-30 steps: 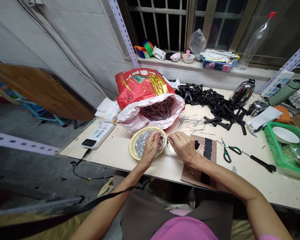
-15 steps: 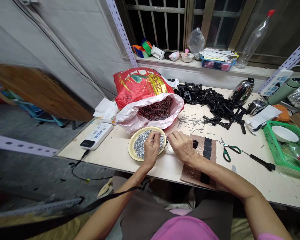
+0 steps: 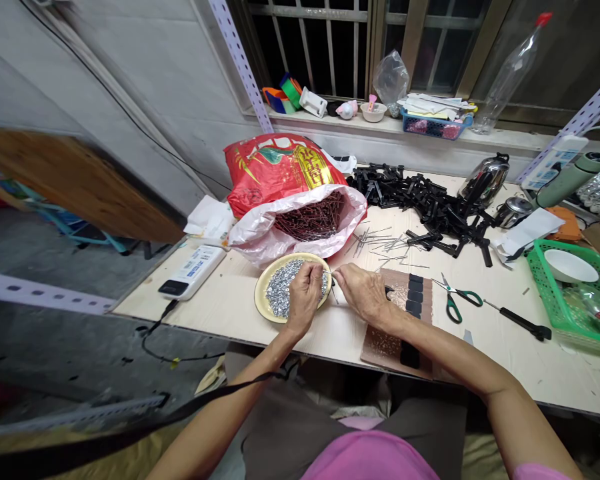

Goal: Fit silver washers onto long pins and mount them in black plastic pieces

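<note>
My left hand (image 3: 305, 293) is closed over the right side of a cream bowl (image 3: 264, 308) of small silvery metal pieces (image 3: 280, 287). Its fingertips pinch a thin metal rod (image 3: 327, 271), which points toward my right hand. My right hand (image 3: 364, 293) is closed just right of the bowl, fingertips at the rod's other end; a small dark piece shows below them, partly hidden. Behind the bowl, an open red bag (image 3: 280, 170) holds many dark reddish rods (image 3: 310, 220). Loose thin rods (image 3: 390, 243) lie to its right, near a heap of black parts (image 3: 420, 200).
A brown board (image 3: 385, 347) with black pads lies beneath my right forearm. Green-handled scissors (image 3: 453, 299), a black-handled tool (image 3: 525, 325) and a green basket (image 3: 555, 313) are to the right. A white power bank (image 3: 193, 273) sits at the left edge.
My right hand has turned slightly, and its fingers have shifted a little at the rod. My left hand stays in nearly the same place.
</note>
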Demonstrator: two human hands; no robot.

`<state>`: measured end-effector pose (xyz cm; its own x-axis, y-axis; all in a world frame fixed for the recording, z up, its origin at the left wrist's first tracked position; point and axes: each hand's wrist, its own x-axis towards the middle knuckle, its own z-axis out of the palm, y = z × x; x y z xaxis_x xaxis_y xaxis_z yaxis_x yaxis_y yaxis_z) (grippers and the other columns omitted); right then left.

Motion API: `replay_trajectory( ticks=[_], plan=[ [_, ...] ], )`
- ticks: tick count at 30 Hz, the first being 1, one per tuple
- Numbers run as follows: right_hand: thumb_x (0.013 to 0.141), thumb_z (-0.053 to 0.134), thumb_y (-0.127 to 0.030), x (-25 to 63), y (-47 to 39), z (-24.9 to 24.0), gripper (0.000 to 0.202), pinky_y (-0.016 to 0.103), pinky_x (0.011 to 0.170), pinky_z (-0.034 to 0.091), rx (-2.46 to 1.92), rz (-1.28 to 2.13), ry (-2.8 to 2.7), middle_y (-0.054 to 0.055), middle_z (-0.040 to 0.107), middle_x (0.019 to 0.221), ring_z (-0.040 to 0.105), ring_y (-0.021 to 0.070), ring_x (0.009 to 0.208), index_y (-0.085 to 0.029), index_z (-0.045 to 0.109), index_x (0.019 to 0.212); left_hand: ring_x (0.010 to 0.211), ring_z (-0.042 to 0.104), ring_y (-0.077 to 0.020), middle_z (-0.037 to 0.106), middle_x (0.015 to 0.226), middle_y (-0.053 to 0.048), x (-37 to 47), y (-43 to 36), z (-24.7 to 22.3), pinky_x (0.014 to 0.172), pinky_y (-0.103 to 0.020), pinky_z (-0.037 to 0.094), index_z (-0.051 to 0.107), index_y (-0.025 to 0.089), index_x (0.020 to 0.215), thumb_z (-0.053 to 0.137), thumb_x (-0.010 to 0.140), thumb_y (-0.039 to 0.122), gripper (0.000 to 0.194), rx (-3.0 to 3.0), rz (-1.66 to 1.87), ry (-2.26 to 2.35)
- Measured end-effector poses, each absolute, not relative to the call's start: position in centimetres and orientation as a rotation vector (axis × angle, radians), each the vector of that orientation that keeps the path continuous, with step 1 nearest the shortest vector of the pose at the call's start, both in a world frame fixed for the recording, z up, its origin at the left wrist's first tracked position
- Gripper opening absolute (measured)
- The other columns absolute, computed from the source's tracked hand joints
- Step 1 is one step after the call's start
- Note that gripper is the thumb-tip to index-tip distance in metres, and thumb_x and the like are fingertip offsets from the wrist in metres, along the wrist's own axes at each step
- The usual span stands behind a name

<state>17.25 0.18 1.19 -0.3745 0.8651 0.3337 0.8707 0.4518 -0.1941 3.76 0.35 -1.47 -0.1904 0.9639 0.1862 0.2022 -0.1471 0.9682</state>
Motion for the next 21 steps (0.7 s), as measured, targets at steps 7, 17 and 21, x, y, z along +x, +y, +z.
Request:
replay_trajectory(
  ticks=[7, 17, 21],
  plan=[
    [0.099, 0.038, -0.032, 17.24, 0.30, 1.01, 0.029, 0.023, 0.051, 0.027, -1.474, -0.055, -2.323, 0.003, 0.063, 0.078, 0.056, 0.0107, 0.065, -0.018, 0.061, 0.085, 0.052, 0.038, -0.0126, 0.040, 0.056, 0.006, 3.75, 0.33, -1.56, 0.050, -0.025, 0.031, 0.048, 0.023, 0.070, 0.049, 0.084, 0.048, 0.028, 1.368, 1.374, 1.434],
    [0.094, 0.046, -0.022, 17.27, 0.33, 1.14, 0.015, 0.020, 0.056, 0.036, -1.391, 0.327, -2.234, 0.004, 0.062, 0.091, 0.059, 0.0116, 0.076, -0.018, 0.061, 0.093, 0.053, 0.041, -0.0125, 0.042, 0.056, 0.005, 3.39, 0.24, -1.63, 0.050, -0.024, 0.033, 0.051, 0.023, 0.071, 0.050, 0.084, 0.046, 0.027, 1.372, 1.351, 1.422],
    [0.093, 0.046, -0.025, 17.49, 0.88, 1.09, 0.020, 0.019, 0.060, 0.040, -1.258, 0.847, -2.021, -0.001, 0.059, 0.072, 0.055, 0.0095, 0.065, -0.016, 0.060, 0.082, 0.050, 0.040, -0.0115, 0.042, 0.055, 0.006, 3.18, 0.16, -1.50, 0.047, -0.023, 0.032, 0.052, 0.022, 0.071, 0.052, 0.084, 0.049, 0.029, 1.355, 1.334, 1.411]
  ],
)
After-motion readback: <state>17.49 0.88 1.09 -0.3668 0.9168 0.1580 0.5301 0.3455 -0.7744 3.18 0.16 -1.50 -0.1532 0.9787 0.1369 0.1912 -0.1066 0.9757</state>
